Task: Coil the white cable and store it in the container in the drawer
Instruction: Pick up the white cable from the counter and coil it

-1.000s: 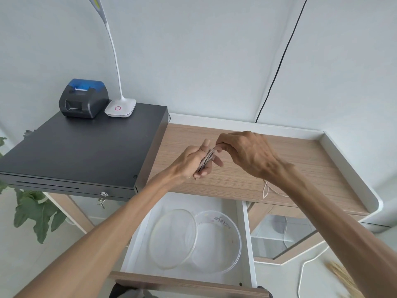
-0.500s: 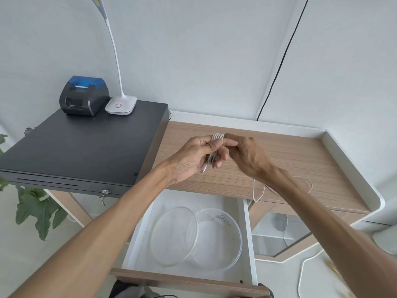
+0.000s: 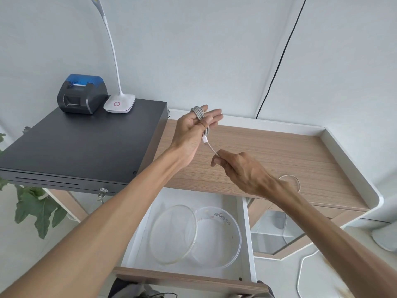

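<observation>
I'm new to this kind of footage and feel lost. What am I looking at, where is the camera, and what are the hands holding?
No machine here: a person's two bare hands, filmed by a camera on their head looking down. The left hand has a white cable wound around its fingers; the right hand pinches the cable's loose part. More cable lies on the wooden counter. Below, an open drawer holds a clear round container with its lid leaning on it. At left, a black cash drawer carries a receipt printer and a lamp.
</observation>
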